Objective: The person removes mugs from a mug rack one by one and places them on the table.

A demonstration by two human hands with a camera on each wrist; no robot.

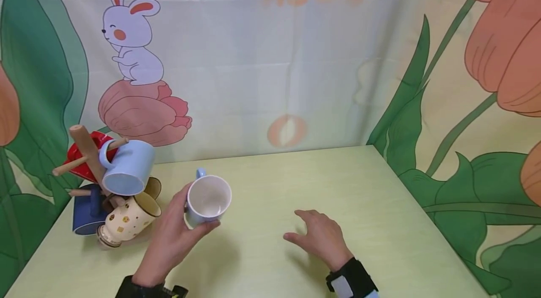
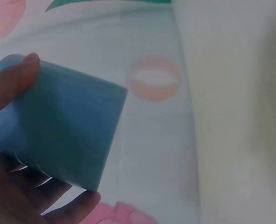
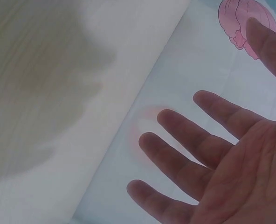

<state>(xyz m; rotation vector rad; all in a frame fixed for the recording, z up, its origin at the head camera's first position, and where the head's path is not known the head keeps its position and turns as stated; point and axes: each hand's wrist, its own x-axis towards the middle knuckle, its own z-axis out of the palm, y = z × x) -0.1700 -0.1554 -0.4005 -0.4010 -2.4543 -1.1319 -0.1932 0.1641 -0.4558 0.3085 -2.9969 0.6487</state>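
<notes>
A light blue mug [image 1: 208, 200] with a pale inside is held above the table by my left hand [image 1: 171, 232]. The thumb lies along one side and the fingers along the other; its handle points away to the back. In the left wrist view the mug's blue wall [image 2: 63, 121] fills the space between thumb and fingers. My right hand [image 1: 322, 238] hovers over the table to the right, holding nothing. Its fingers [image 3: 184, 135] are spread apart in the right wrist view.
At the left a wooden mug rack [image 1: 89, 152] carries another light blue mug [image 1: 128, 166], a red mug [image 1: 80, 157], a dark blue mug [image 1: 88, 218] and a cream patterned mug [image 1: 128, 223]. Behind the pale table [image 1: 270, 260] hangs a printed curtain [image 1: 236, 77].
</notes>
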